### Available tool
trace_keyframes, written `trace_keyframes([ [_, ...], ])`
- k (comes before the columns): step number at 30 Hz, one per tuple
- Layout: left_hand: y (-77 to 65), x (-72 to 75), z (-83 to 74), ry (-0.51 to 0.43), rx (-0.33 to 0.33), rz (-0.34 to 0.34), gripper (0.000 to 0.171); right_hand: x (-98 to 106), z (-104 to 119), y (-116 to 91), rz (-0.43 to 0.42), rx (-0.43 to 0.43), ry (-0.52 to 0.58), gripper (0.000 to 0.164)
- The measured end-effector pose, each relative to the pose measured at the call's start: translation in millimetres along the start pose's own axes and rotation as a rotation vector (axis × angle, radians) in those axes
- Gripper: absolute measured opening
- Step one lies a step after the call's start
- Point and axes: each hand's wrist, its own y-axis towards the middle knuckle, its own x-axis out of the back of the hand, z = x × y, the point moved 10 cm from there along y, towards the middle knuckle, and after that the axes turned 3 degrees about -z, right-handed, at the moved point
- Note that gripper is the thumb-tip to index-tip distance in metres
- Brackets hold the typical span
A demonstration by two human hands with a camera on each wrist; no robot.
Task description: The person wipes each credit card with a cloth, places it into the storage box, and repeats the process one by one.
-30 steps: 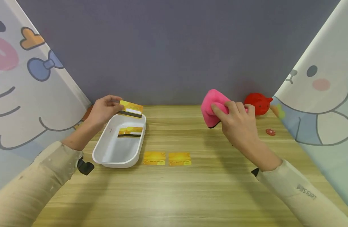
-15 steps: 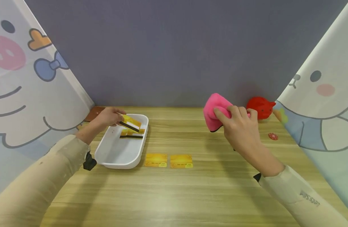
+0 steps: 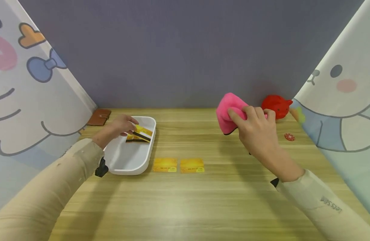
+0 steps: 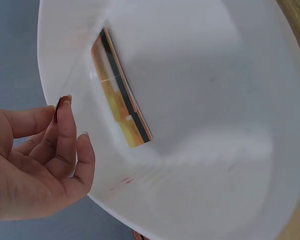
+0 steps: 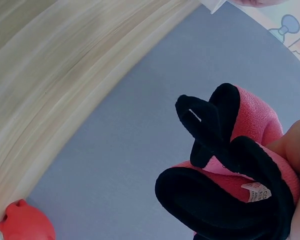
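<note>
My left hand (image 3: 121, 125) reaches over the far left part of the white tray (image 3: 123, 162). In the left wrist view its thumb and a finger (image 4: 65, 125) pinch a thin dark edge. A yellow card (image 3: 144, 132) with a black stripe reaches right from those fingertips, close over other yellow cards (image 4: 122, 102) on the tray floor. My right hand (image 3: 258, 132) grips a folded pink plush piece (image 3: 228, 112) above the table. The right wrist view shows its black trim (image 5: 205, 190) and a white label inside.
Two yellow cards (image 3: 165, 165) lie side by side on the wooden table, right of the tray. A red piggy bank (image 3: 276, 106) and a red poker chip (image 3: 289, 137) are at the right. Behind the tray lies a brown wallet (image 3: 98, 117). A grey wall stands at the back.
My left hand has come down and to the right, bringing the striped card from above the tray's rim to the cards inside. My right hand keeps its grip, nearly still.
</note>
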Motion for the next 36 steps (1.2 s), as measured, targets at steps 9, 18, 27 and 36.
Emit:
trace_keyframes([
  [9, 2.3, -1.8, 7.9, 0.004, 0.048, 0.008, 0.044, -1, 1, -2, 0.004, -0.005, 0.012, 0.040],
  [18, 5.6, -0.2, 15.4, -0.014, 0.070, 0.004, 0.047, -3, 1, -4, 0.014, -0.009, 0.018, 0.041],
  [27, 2.7, -9.9, 18.9, -0.138, 0.133, 0.086, 0.055, -4, -1, -3, 0.024, -0.013, 0.012, 0.040],
  [36, -3.6, -12.7, 16.1, -0.179, 0.158, 0.124, 0.056, -1, -1, -2, 0.023, -0.003, 0.019, 0.041],
])
